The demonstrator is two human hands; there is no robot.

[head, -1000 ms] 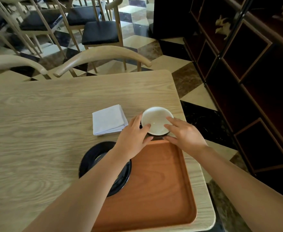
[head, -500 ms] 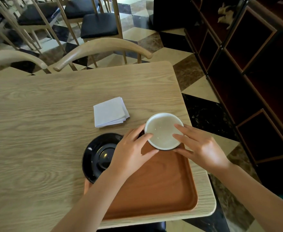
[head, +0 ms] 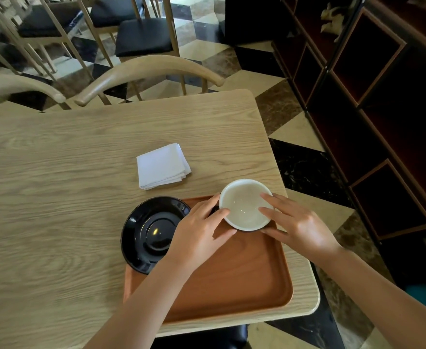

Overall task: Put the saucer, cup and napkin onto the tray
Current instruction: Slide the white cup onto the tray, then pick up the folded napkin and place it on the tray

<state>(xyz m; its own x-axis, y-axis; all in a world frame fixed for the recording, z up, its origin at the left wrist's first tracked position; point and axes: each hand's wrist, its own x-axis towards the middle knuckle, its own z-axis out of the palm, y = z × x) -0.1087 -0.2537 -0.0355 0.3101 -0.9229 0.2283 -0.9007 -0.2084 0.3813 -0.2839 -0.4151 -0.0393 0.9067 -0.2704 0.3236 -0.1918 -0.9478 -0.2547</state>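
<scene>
A cup [head: 244, 206], white inside and dark outside, is at the far right corner of the brown tray [head: 244, 278]. My left hand [head: 199, 238] grips its left side and my right hand [head: 297, 227] grips its right side, fingers wrapped round the rim. I cannot tell whether the cup rests on the tray or hangs just above it. A black saucer [head: 151, 231] lies over the tray's far left corner, partly on the table. A folded white napkin [head: 162, 165] lies on the table beyond the tray.
The light wooden table [head: 55, 197] ends just right of the tray. Curved chair backs [head: 146, 71] stand at the far edge. Dark shelving [head: 373, 102] rises to the right across a tiled floor.
Both hands have brought the cup from the table beyond the tray to the tray's far right corner. The camera has tilted, so more of the tray shows.
</scene>
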